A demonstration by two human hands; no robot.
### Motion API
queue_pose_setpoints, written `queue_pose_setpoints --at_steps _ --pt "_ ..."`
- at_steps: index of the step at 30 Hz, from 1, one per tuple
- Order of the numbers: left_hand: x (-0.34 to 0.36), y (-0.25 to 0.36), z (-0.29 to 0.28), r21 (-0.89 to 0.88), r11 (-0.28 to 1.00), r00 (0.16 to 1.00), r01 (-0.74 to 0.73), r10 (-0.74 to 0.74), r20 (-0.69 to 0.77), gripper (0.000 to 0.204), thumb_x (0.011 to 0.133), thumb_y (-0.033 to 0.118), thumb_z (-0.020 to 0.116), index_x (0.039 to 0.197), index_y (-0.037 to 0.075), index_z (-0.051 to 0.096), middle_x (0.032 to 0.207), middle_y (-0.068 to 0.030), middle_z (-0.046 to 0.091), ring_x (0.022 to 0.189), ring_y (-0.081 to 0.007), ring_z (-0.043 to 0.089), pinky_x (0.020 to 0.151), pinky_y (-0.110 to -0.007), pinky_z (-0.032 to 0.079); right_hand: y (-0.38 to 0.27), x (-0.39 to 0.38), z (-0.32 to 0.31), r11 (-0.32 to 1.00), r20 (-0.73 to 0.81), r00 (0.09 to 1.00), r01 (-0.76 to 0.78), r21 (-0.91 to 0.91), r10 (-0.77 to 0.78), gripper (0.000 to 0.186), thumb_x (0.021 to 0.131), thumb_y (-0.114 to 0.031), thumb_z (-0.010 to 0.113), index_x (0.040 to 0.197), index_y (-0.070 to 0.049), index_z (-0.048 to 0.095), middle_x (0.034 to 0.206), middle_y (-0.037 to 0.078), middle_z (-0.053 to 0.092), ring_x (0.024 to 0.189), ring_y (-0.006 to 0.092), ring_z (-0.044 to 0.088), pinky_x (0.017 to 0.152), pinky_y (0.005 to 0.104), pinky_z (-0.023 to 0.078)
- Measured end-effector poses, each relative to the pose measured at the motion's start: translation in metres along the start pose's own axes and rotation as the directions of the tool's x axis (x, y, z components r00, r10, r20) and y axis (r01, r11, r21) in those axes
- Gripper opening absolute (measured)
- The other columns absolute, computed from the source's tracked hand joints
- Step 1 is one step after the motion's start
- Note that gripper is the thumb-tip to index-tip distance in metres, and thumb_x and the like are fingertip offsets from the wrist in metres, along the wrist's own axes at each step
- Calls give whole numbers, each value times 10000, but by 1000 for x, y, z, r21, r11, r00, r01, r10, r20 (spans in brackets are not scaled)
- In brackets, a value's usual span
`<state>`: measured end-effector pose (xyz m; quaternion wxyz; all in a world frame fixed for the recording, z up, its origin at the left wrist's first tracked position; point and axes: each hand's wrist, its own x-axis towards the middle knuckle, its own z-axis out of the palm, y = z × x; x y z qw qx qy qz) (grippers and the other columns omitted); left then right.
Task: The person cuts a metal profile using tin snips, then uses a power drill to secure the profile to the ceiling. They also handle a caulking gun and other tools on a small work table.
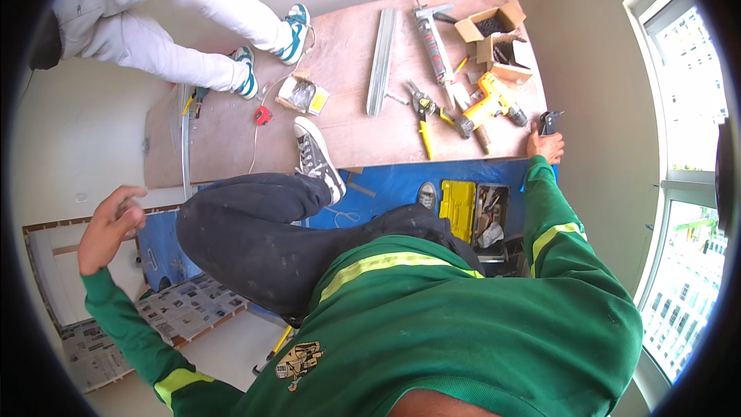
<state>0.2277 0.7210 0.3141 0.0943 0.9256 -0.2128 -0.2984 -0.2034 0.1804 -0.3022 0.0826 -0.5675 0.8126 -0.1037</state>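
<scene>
My right hand (546, 145) is at the right edge of the wooden platform (340, 96), with its fingers closed around a dark tool (550, 120). Only the tool's black top end shows, so its kind is unclear. Close by on the platform lies a yellow cordless drill (494, 104). Left of the drill are tin snips (424, 112) with yellow handles. My left hand (114, 224) is raised in the air off to the left, fingers apart and loosely bent, with nothing in it. One of my shoes (315, 156) rests on the platform's near edge.
A caulking gun (434, 42), metal channels (380, 62), open cartons of screws (505, 54) and a small box (303, 96) lie on the platform. A person in white trousers (170, 54) stands there at left. Below sits a yellow toolbox (458, 210) on blue sheeting (394, 181). Windows (683, 147) are at right.
</scene>
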Motion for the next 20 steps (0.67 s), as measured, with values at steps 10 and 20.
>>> queue_pose_setpoints --at_steps 10,20 --pt "207 -32 98 -455 825 908 -334 412 81 374 1105 404 587 1235 78 716 1246 -65 691 1171 -154 622 1010 -331 519 14 11 21 997 22 1000 20 -70 -19 766 855 -667 759 1329 -98 563 1305 152 600 1271 407 587 1004 597 514" --pt "270 -22 140 -876 481 725 -26 612 314 839 1057 688 404 1386 -56 608 1371 -256 667 1289 -343 637 1166 -503 436 14 -17 -19 980 -13 999 -42 193 45 753 813 -446 874 1343 -57 506 1307 138 546 1281 358 535 1106 529 442"
